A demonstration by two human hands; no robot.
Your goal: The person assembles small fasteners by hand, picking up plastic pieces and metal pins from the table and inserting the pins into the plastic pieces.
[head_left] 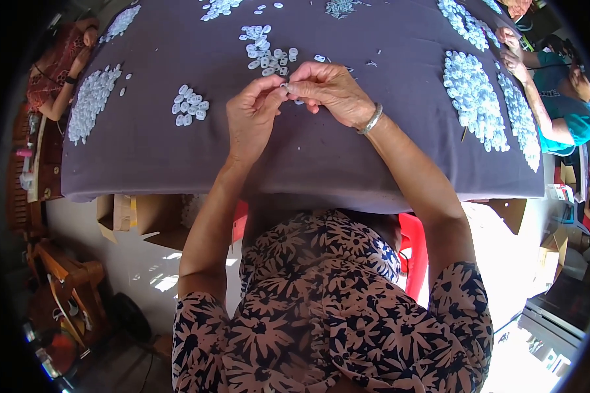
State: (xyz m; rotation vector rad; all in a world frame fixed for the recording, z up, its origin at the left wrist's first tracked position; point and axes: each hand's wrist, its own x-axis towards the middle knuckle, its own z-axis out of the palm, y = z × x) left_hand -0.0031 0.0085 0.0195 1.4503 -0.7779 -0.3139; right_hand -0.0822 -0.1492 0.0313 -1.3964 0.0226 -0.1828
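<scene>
Over the dark tablecloth, my left hand (pixel 250 119) and my right hand (pixel 334 95) meet fingertip to fingertip. Both pinch a small white plastic piece (pixel 284 85), mostly covered by the fingers; its exact kind is too small to tell. A bracelet circles my right wrist. Just beyond my hands lies a loose cluster of white oval pieces with holes (pixel 263 51). To the left of my left hand is a smaller group of similar pieces (pixel 189 106). One white piece (pixel 298 101) shows partly under my right hand's fingers.
Big piles of white pieces lie at the table's left (pixel 93 103) and right (pixel 473 98). A heap of thin metal pins (pixel 341 7) sits at the far side. People work at both ends. Cardboard boxes (pixel 157 219) stand below the near table edge (pixel 308 196).
</scene>
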